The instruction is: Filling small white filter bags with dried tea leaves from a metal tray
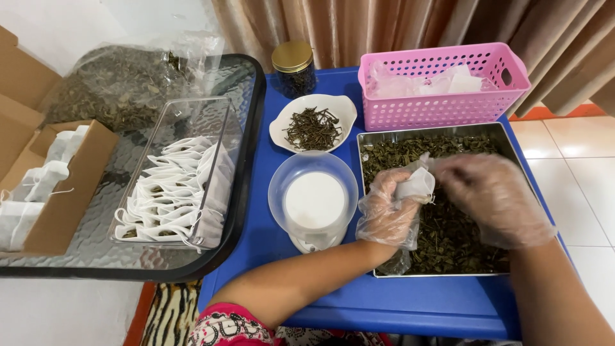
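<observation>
Both my hands wear loose clear plastic gloves and hover over a metal tray (371,138) of dried green leaves. My left hand (389,211) grips a small white filter bag (415,184) with its mouth up. My right hand (490,192), blurred by motion, is at the bag's top edge with fingers pinched together; whether they hold leaves I cannot tell. Just left of the tray stands a small white scale (314,240) with a clear bowl (277,186) on it.
A white dish (346,109) of dark dried bits and a gold-lidded jar (293,67) sit behind the scale. A pink basket (442,109) stands at the back. On the glass table at left: a clear box (221,109) of filled bags, a cardboard box (77,186), a large leaf sack (109,83).
</observation>
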